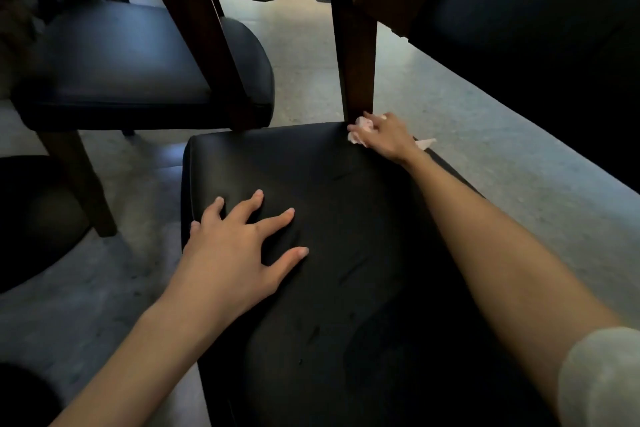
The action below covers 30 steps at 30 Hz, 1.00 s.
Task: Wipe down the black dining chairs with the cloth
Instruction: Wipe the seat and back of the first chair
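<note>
My right hand is stretched out to the far right corner of the chair's seat, fingers curled round the cloth. The cloth is pale pink and bunched up. Most of it pokes out past my fingertips on the left, pressed against the seat's edge right at the foot of the wooden post that carries the backrest. A small tail of it sticks out on the other side of my wrist, over the seat's right edge. My left hand lies flat on the near left part of the same seat, fingers spread wide and straight, palm down on the black padding, little finger close to the left edge; it is well apart from the cloth. The padding shows a few scuffs and creases between my arms. A light sleeve covers my right upper arm. A second chair, also black-seated with dark wooden legs, stands just beyond to the left, on a pale speckled floor.
</note>
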Motion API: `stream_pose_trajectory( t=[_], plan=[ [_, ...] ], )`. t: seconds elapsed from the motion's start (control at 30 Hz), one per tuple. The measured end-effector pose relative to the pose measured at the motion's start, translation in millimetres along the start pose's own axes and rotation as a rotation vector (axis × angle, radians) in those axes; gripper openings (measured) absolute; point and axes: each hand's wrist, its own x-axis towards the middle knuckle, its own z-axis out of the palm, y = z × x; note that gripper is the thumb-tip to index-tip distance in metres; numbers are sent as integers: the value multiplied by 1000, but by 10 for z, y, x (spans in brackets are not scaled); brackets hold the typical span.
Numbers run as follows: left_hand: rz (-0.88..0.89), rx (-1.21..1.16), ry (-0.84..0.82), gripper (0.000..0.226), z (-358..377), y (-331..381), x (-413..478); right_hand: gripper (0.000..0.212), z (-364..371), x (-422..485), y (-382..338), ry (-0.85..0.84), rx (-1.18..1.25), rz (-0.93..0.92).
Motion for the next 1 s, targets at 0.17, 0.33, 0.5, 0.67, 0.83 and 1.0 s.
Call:
stream_pose_trajectory(
  t=[0.17, 0.33, 0.5, 0.67, 0.83, 1.0],
  plan=[
    [-8, 7, 6, 69, 18, 23, -14, 37, 19, 90, 185, 143, -171, 92],
    [-4, -10, 28, 74, 50, -9, -22, 32, -75, 31, 331, 140, -154, 262],
    [22, -23, 80, 88, 113, -50, 2, 34, -231, -378, 513, 115, -130, 364],
    [-2, -50, 55, 77, 74, -11, -29, 39, -488, -1076, 859, 130, -127, 503],
    [-1, -57, 45, 63, 53, 34, -90, 39, -631, -1654, 1112, 167, -130, 639],
    [28, -99, 90, 58, 57, 40, -179, 25, -600, -1598, 855, 212, -2, 609]
  ],
)
